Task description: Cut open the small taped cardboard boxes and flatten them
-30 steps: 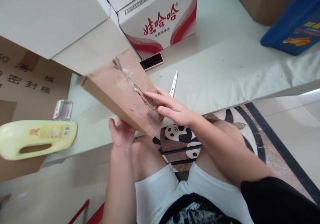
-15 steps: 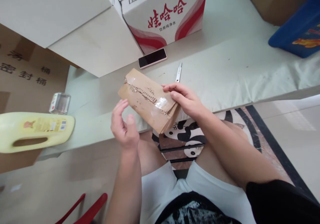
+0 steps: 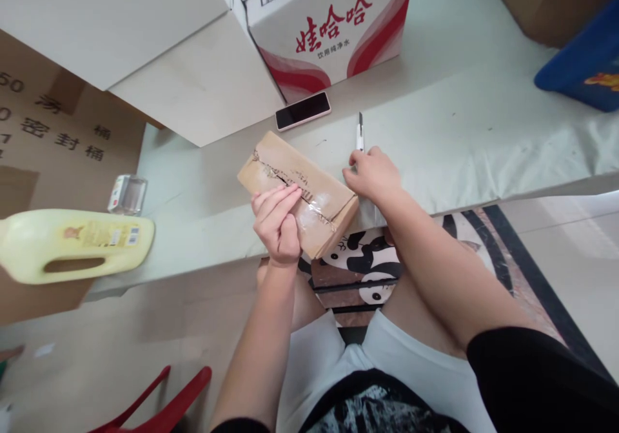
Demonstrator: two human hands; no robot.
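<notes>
A small taped cardboard box (image 3: 314, 191) rests on the table's near edge, its top seam torn and ragged with shiny tape over it. My left hand (image 3: 278, 223) holds it from the near left side, the fingers lying together over the top and the thumb folded in close. Right of the box, the fingers of my right hand (image 3: 374, 175) are closed on the lower end of a white utility knife (image 3: 360, 135). The knife's blade end points away from me; the rest of its handle is hidden under the fingers.
Behind the box lie a phone (image 3: 303, 111) and a red-and-white carton (image 3: 333, 39), with white boxes (image 3: 193, 91) beside it. On the left are a yellow jug (image 3: 77, 242) and a small clear container (image 3: 128, 194). A blue container (image 3: 580, 71) stands right.
My right hand has left the box and taken hold of the utility knife, turning it slightly. My left hand has moved right, onto the box's top.
</notes>
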